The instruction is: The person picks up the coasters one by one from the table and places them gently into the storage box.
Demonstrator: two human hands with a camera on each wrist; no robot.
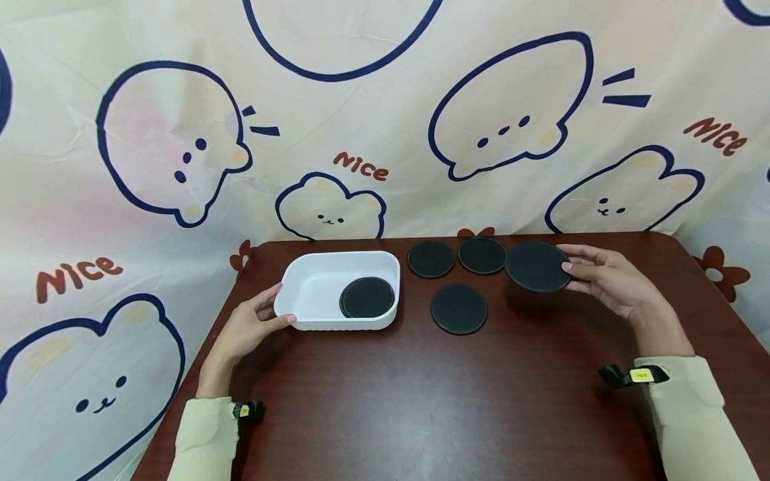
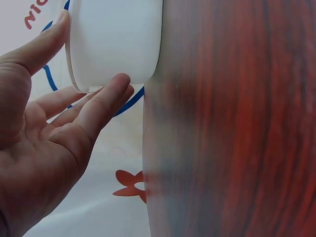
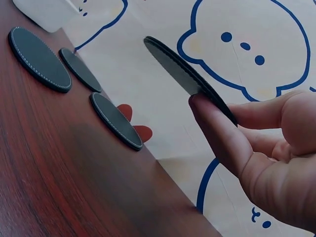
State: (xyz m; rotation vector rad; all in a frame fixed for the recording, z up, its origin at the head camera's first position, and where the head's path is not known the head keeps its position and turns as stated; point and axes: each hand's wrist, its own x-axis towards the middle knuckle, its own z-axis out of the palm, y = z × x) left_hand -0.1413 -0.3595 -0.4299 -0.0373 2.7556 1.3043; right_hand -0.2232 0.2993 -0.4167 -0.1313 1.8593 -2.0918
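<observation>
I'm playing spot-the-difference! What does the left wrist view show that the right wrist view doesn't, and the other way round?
Only the left wrist view shows the left hand, holding one end of the white tray. Only the right wrist view shows the right hand, pinching a black disc, and three more discs lying on the table. Both show part of the white tray, the table and the cartoon cloth.

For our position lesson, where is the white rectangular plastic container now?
In the head view, the container is left of centre, its left end in the fingers of the left hand, a round black leather-look coaster just beyond its right rim.
</observation>
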